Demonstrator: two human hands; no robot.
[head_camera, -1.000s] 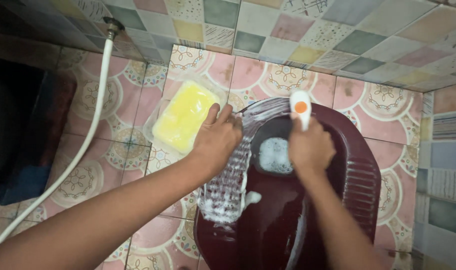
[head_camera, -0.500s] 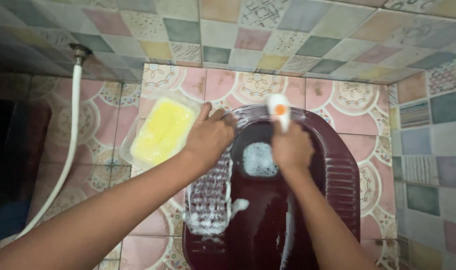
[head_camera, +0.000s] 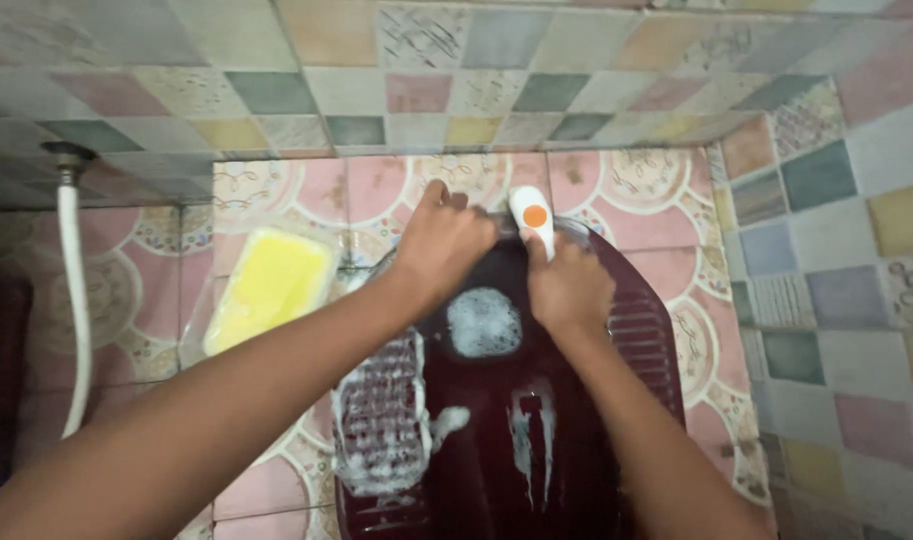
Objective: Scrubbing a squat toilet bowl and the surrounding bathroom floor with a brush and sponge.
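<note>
A dark maroon squat toilet pan (head_camera: pixel 645 350) is set in the tiled floor, with white foam on its left footrest (head_camera: pixel 382 420) and in the bowl (head_camera: pixel 483 322). My right hand (head_camera: pixel 569 290) grips a white brush handle with an orange dot (head_camera: pixel 533 220) at the far rim of the pan. My left hand (head_camera: pixel 443 245) rests on the far left rim, fingers curled over something I cannot make out.
A yellow sponge in a clear wrapper (head_camera: pixel 269 285) lies on the floor left of the pan. A white hose (head_camera: pixel 75 310) hangs from a wall fitting at far left. Pastel tiled walls (head_camera: pixel 817 250) close in behind and to the right.
Both hands have shifted toward the far rim of the pan. New foam streaks show inside the pan near me. The camera has tilted up and to the right.
</note>
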